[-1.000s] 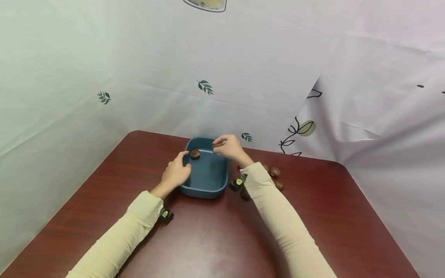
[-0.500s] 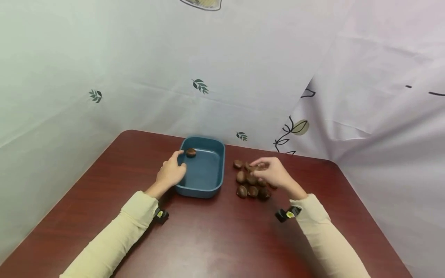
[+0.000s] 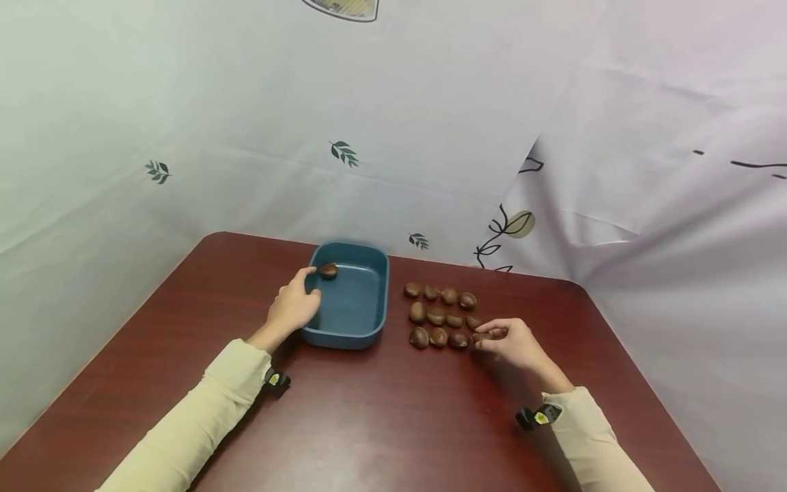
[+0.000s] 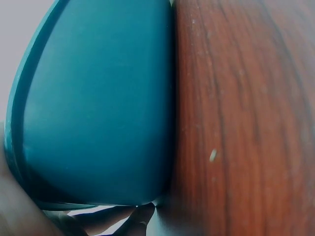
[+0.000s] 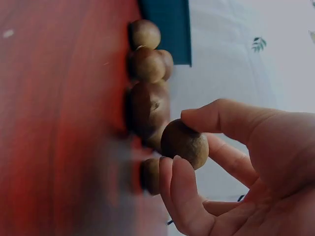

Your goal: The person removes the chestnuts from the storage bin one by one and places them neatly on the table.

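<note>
My left hand [image 3: 292, 307] holds the left wall of a blue rectangular box [image 3: 344, 337], its thumb at the rim. The box's outer wall [image 4: 98, 103] fills much of the left wrist view, with fingers at its lower edge. One chestnut [image 3: 328, 271] lies inside, near the far left corner. To the right of the box, several chestnuts [image 3: 436, 316] form three rows on the table. My right hand [image 3: 513, 344] pinches a chestnut [image 5: 185, 144] between thumb and fingertips. It is at the right end of the nearest row, beside a dark chestnut [image 3: 458, 339].
The dark red wooden table [image 3: 381, 437] has rounded far corners. A pale hanging cloth [image 3: 258, 184] with leaf prints stands behind it and along both sides. Each forearm wears a small black wrist camera [image 3: 532, 418].
My right hand has moved from over the box, across the chestnuts, to the right end of the near row, with a chestnut in its fingers. My left hand stays at the box.
</note>
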Action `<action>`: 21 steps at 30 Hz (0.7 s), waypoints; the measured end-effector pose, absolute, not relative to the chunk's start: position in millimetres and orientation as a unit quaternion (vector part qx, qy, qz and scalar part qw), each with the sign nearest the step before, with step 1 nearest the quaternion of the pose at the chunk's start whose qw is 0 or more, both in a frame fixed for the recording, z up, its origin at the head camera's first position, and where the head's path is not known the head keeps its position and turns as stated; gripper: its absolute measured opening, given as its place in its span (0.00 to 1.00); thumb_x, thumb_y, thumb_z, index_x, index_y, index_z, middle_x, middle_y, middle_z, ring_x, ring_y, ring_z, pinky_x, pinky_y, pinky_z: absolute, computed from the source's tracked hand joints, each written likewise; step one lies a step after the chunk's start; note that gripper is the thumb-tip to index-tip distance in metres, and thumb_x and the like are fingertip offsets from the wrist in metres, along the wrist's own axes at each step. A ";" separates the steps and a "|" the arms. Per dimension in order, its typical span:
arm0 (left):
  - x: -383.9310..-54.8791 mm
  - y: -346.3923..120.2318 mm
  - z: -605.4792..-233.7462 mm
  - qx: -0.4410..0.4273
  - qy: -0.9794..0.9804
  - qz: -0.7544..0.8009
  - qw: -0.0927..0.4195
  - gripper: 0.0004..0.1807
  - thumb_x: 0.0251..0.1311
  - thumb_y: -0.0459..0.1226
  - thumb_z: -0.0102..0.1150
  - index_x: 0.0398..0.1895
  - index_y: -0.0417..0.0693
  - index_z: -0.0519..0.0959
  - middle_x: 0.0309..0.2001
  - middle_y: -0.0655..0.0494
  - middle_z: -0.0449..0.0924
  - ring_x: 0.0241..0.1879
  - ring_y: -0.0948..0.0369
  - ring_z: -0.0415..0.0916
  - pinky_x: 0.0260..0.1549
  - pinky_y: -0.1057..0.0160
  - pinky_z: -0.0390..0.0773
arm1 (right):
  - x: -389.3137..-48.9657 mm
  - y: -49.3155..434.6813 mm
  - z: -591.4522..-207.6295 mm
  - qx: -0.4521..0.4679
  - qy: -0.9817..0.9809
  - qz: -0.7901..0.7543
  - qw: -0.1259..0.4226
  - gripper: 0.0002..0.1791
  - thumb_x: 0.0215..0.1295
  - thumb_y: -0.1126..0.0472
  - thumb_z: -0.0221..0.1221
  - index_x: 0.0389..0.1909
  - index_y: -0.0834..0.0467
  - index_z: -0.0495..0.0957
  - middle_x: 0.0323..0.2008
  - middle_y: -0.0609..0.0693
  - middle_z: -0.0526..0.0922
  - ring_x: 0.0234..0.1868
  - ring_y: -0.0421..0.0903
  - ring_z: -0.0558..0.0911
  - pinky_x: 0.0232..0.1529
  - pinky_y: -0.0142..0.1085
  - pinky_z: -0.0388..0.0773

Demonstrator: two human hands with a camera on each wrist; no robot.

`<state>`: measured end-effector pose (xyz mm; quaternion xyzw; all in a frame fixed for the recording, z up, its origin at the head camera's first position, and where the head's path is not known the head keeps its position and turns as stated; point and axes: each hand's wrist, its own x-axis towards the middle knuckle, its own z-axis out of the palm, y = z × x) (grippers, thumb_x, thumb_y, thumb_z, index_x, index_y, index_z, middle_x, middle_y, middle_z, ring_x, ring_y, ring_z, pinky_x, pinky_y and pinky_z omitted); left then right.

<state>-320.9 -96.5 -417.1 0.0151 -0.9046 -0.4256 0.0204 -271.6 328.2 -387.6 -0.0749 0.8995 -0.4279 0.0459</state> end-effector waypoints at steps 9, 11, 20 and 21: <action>-318.1 -99.9 -418.5 0.023 -0.907 -0.421 0.016 0.32 0.69 0.41 0.42 0.77 0.54 0.56 0.18 0.49 0.68 0.13 0.58 0.55 0.15 0.60 0.58 | -271.5 330.8 -406.3 -0.071 0.911 -0.404 0.037 0.12 0.55 0.70 0.68 0.41 0.66 0.85 0.30 0.55 0.87 0.24 0.48 0.82 0.22 0.38 0.80; -317.9 -99.7 -419.5 0.022 -0.906 -0.423 0.016 0.32 0.69 0.41 0.42 0.77 0.53 0.56 0.18 0.49 0.68 0.12 0.59 0.55 0.14 0.60 0.58 | -271.3 330.7 -409.5 -0.063 0.913 -0.401 0.036 0.12 0.55 0.70 0.68 0.41 0.65 0.85 0.30 0.54 0.86 0.24 0.47 0.82 0.22 0.38 0.79; -318.3 -95.6 -416.3 0.020 -0.904 -0.426 0.020 0.32 0.69 0.41 0.43 0.77 0.53 0.57 0.20 0.48 0.68 0.13 0.59 0.56 0.15 0.60 0.60 | -270.6 330.6 -403.6 -0.035 0.923 -0.382 0.039 0.22 0.52 0.70 0.71 0.49 0.67 0.79 0.34 0.56 0.85 0.24 0.46 0.82 0.23 0.39 0.80; -318.7 -95.4 -416.0 0.022 -0.904 -0.426 0.021 0.32 0.69 0.41 0.43 0.77 0.54 0.57 0.19 0.49 0.68 0.13 0.59 0.56 0.15 0.60 0.60 | -271.1 330.7 -401.8 -0.035 0.925 -0.377 0.040 0.23 0.51 0.69 0.71 0.50 0.67 0.79 0.34 0.56 0.85 0.23 0.45 0.81 0.23 0.38 0.80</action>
